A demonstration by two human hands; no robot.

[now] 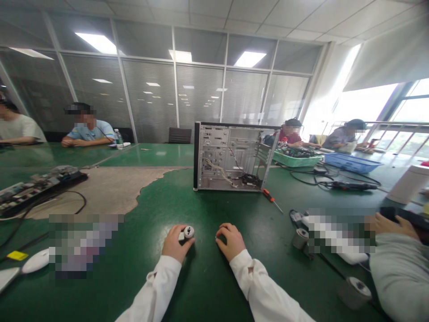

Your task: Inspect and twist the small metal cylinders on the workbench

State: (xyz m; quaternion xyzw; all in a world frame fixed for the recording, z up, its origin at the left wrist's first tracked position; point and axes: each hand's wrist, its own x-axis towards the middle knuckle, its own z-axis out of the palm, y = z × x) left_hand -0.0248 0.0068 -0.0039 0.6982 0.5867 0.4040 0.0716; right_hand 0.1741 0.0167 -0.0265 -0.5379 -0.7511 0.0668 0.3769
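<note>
My left hand (174, 245) rests on the green table with thumb and fingers closed around a small white cylinder (189, 231). Dark marks or small dark parts show on the cylinder's round top. A short gap to the right, my right hand (232, 241) lies on the table, loosely curved, with nothing visible between thumb and fingers. Beyond both hands stands an open metal computer case (231, 156), its side panel off. Loose cables (217, 172) and a black fan (250, 179) are inside it. An orange-handled screwdriver (272, 200) lies by the case's right corner.
On the right are a white power strip (355, 255), grey cylinders (355, 293) and a co-worker's sleeve (395, 268). A green basket (295, 159) and blue basket (351, 163) stand farther back. A circuit-board assembly (40, 185) sits at left. Several people sit around the table.
</note>
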